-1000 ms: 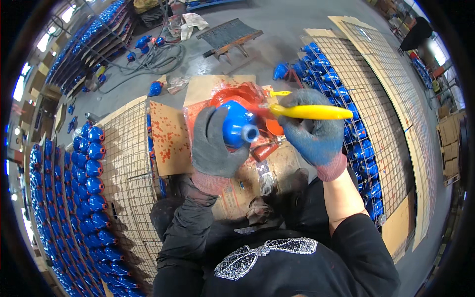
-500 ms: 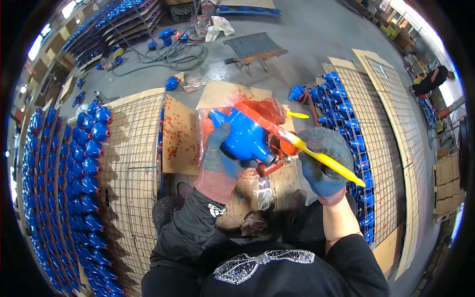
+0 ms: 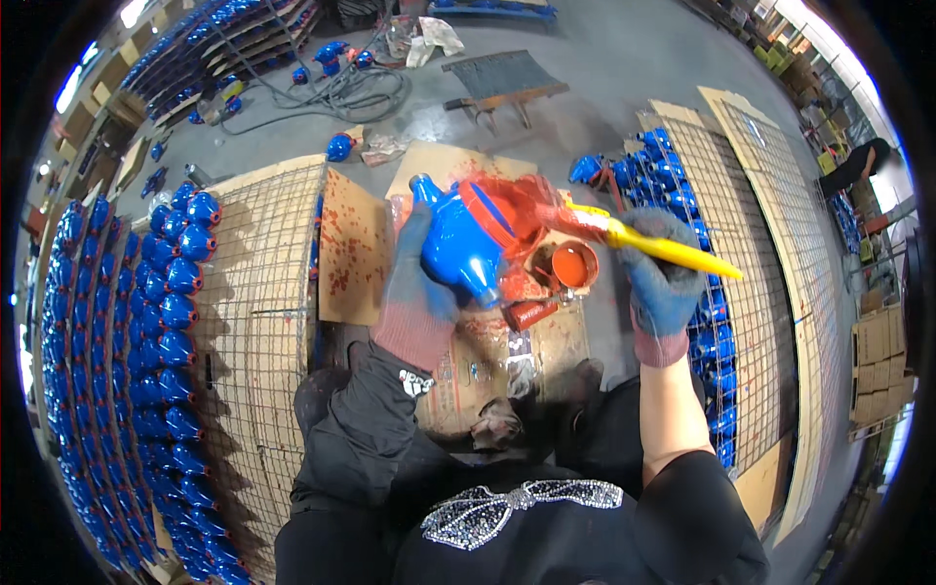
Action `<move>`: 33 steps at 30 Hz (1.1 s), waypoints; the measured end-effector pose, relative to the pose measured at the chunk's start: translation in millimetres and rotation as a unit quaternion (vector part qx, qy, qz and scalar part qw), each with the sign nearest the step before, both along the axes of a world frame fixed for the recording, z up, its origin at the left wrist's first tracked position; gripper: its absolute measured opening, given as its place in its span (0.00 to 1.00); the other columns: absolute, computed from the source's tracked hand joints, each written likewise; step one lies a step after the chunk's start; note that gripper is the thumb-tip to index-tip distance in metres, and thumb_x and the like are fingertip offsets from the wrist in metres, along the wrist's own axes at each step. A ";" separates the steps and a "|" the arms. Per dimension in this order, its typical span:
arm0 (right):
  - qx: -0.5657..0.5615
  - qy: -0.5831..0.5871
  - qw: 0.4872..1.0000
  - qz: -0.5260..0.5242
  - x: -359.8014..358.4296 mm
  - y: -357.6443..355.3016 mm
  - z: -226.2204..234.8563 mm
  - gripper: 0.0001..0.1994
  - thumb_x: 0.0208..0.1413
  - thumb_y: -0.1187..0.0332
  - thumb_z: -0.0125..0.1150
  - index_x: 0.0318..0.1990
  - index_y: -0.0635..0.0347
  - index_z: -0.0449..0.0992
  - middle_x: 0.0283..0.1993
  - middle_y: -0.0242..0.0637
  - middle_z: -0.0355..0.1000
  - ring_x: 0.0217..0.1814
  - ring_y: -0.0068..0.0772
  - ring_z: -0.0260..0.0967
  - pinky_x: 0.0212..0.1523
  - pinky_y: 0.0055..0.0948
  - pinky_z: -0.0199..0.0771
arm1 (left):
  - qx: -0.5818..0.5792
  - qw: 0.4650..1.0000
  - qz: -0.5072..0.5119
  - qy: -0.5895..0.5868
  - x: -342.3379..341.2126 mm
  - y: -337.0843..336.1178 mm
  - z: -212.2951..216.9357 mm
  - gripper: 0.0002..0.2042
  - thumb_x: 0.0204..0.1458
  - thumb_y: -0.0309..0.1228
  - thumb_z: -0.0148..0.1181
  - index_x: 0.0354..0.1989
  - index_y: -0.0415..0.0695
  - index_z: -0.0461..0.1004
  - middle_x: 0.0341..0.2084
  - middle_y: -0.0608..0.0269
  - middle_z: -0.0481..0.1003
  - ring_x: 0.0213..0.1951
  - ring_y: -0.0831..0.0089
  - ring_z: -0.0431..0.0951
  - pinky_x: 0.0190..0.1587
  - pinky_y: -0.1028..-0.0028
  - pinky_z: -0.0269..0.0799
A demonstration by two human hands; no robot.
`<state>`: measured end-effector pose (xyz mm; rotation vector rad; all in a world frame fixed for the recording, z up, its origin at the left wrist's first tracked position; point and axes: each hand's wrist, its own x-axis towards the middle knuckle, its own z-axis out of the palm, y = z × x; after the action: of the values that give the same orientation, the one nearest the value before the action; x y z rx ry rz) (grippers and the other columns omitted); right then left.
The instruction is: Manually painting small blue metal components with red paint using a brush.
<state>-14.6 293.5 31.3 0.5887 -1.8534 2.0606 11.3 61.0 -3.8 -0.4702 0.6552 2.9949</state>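
My left hand (image 3: 413,278), in a dark work glove, grips a blue metal housing (image 3: 456,242) with short pipe-like necks. A fresh red band runs round the rim of its wide opening, which faces right. My gloved right hand (image 3: 669,288) is closed round the yellow handle of a paintbrush (image 3: 678,253). The red-coated bristles point left and lie just right of the housing, over red-smeared material; whether they touch anything I cannot tell. Below the brush stands an open cup of red paint (image 3: 573,265). A red can (image 3: 531,314) lies near it.
Paint-spattered cardboard (image 3: 351,249) surrounds the work spot. Wire mesh over cardboard (image 3: 258,322) lies at left, beside rows of blue housings (image 3: 175,341). More blue housings (image 3: 668,175) line the right. A low stool (image 3: 505,78) and coiled hose (image 3: 356,93) lie ahead. A person (image 3: 858,166) bends at far right.
The brush has come off the housing to the right, its handle now lying flatter. The housing has turned, showing its red rim toward the right. My right hand has risen slightly.
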 end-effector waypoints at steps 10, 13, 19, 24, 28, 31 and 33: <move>0.047 0.000 0.998 -0.032 -13.7 -5.2 -1.4 0.13 0.48 0.83 0.64 0.43 0.65 0.75 0.44 0.38 0.74 0.46 0.26 0.72 0.48 0.24 0.73 | -0.872 0.474 0.029 0.120 7.7 27.7 -8.0 0.38 0.33 0.40 0.72 0.57 0.44 0.65 0.46 0.52 0.69 0.47 0.55 0.73 0.48 0.61 0.73; 0.169 0.031 0.985 -0.007 -18.0 -0.3 -5.3 0.14 0.48 0.83 0.63 0.44 0.65 0.75 0.45 0.38 0.73 0.49 0.29 0.71 0.52 0.27 0.71 | -0.899 0.407 0.034 0.157 9.2 30.7 -5.6 0.38 0.30 0.41 0.72 0.55 0.45 0.66 0.45 0.50 0.67 0.46 0.52 0.72 0.47 0.59 0.72; 0.220 0.071 0.972 -0.043 -14.5 2.6 -4.3 0.09 0.44 0.81 0.65 0.35 0.63 0.78 0.39 0.38 0.75 0.43 0.32 0.73 0.46 0.29 0.72 | -0.859 0.493 0.007 0.136 4.9 27.8 -9.2 0.38 0.33 0.41 0.73 0.56 0.44 0.66 0.45 0.51 0.70 0.47 0.56 0.74 0.48 0.62 0.73; 0.118 0.038 0.992 -0.027 -12.8 10.4 -5.8 0.14 0.44 0.83 0.64 0.41 0.65 0.75 0.41 0.38 0.75 0.43 0.29 0.74 0.49 0.27 0.72 | -0.648 0.750 -0.072 0.109 2.8 19.2 -3.9 0.34 0.41 0.41 0.68 0.57 0.39 0.66 0.46 0.51 0.72 0.46 0.59 0.76 0.47 0.64 0.74; -0.063 -0.026 0.997 0.043 -20.5 15.9 -17.8 0.15 0.44 0.82 0.63 0.42 0.63 0.72 0.45 0.44 0.72 0.46 0.38 0.72 0.50 0.34 0.73 | -0.275 0.947 -0.146 0.078 10.1 16.6 5.6 0.31 0.46 0.39 0.65 0.57 0.36 0.66 0.46 0.56 0.73 0.45 0.67 0.77 0.47 0.69 0.75; -0.181 -0.090 0.972 0.116 -29.0 12.4 -28.3 0.14 0.47 0.73 0.63 0.43 0.60 0.71 0.45 0.44 0.71 0.45 0.39 0.71 0.52 0.36 0.71 | -0.133 0.976 -0.153 0.073 18.4 20.9 5.8 0.28 0.50 0.43 0.60 0.57 0.38 0.67 0.48 0.53 0.74 0.47 0.64 0.77 0.51 0.66 0.75; -0.285 -0.198 0.927 0.140 -22.4 5.9 -37.2 0.13 0.49 0.73 0.61 0.43 0.59 0.70 0.47 0.40 0.70 0.51 0.35 0.69 0.56 0.36 0.69 | -0.021 0.989 -0.135 0.052 24.6 24.2 3.2 0.28 0.54 0.48 0.55 0.56 0.39 0.68 0.49 0.51 0.74 0.49 0.60 0.77 0.53 0.62 0.74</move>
<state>-37.0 299.4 -5.9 0.3021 -1.2681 2.9194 35.9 85.2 -0.7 -0.2076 0.7270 2.7673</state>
